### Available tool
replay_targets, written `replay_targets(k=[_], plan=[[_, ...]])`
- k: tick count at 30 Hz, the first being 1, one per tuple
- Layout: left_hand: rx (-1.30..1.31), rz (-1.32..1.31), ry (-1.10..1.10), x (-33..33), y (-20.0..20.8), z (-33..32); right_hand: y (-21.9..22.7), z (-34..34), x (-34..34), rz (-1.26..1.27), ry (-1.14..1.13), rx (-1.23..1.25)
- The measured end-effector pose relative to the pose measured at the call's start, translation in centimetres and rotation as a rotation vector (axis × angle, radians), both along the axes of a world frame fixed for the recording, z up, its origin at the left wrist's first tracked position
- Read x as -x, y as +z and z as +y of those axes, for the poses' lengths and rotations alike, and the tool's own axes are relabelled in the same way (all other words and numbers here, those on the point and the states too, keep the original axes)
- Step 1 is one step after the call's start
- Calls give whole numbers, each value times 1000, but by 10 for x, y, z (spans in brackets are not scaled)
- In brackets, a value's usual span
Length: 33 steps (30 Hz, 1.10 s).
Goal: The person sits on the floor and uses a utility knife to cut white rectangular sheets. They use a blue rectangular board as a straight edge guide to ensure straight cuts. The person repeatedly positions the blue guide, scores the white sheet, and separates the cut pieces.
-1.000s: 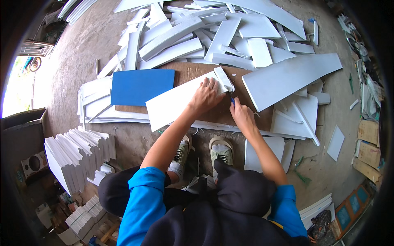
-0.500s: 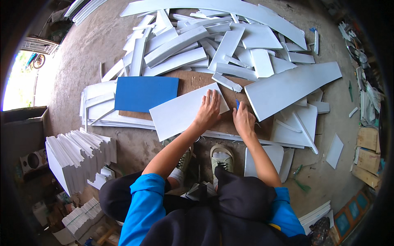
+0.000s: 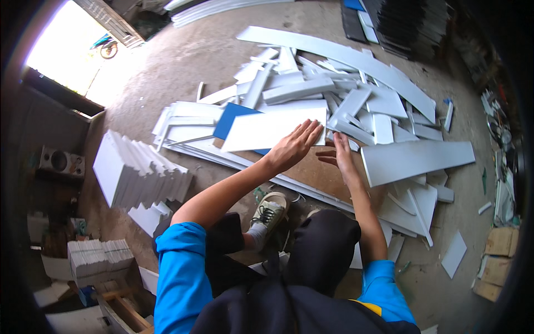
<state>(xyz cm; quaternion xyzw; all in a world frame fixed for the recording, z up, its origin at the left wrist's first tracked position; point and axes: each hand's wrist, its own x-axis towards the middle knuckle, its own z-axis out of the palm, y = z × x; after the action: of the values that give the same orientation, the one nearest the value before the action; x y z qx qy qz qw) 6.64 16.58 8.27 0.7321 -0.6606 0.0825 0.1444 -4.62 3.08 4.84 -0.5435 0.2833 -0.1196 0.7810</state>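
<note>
A white rectangular foam board [image 3: 270, 127] lies over a blue panel [image 3: 227, 119], which shows past its left end and below its near edge. My left hand [image 3: 295, 147] rests flat near the board's right end, its fingers stretched out; its thumb is hidden. Just to the right, my right hand [image 3: 345, 158] hovers over the brown base board [image 3: 311, 170] with its fingers apart, near the white board's right corner. I cannot make out the blue cutter in this hand now. A wide white panel [image 3: 417, 161] lies to the right of that hand.
Beyond my hands spreads a heap of white offcuts [image 3: 300, 89], backed by a long curved strip [image 3: 339, 61]. A stack of notched white boards [image 3: 139, 172] stands at left. Several cardboard pieces [image 3: 498, 245] lie at far right. My shoe [image 3: 271, 212] is close to the work boards.
My left hand and the white board have moved away from me, the board now covering much of the blue panel. The right hand's fingers have spread from their grip on the blue cutter. The view has turned.
</note>
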Motion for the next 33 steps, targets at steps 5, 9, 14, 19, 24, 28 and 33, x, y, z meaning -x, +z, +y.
replay_targets(k=[5, 9, 14, 19, 24, 28, 33], plan=[[77, -185, -43, 1, 75, 52, 72, 35, -26, -314, 134, -241], [130, -278, -91, 8, 115, 95, 115, 53, -28, -379, 248, -230], [224, -310, -83, 7, 126, 143, 148, 89, -27, -381, 220, -147], [329, -384, 161, -7, 143, 212, 185, 148, -49, -539, 273, 80], [749, -264, 878, 11, 177, 329, 225, 264, -92, -732, 540, 41], [1497, 651, 638, 49, 130, 409, 223, 370, -105, -670, 823, -62], [1734, 587, 970, 112, 47, 460, 153, 474, -93, -435, 1216, 11]])
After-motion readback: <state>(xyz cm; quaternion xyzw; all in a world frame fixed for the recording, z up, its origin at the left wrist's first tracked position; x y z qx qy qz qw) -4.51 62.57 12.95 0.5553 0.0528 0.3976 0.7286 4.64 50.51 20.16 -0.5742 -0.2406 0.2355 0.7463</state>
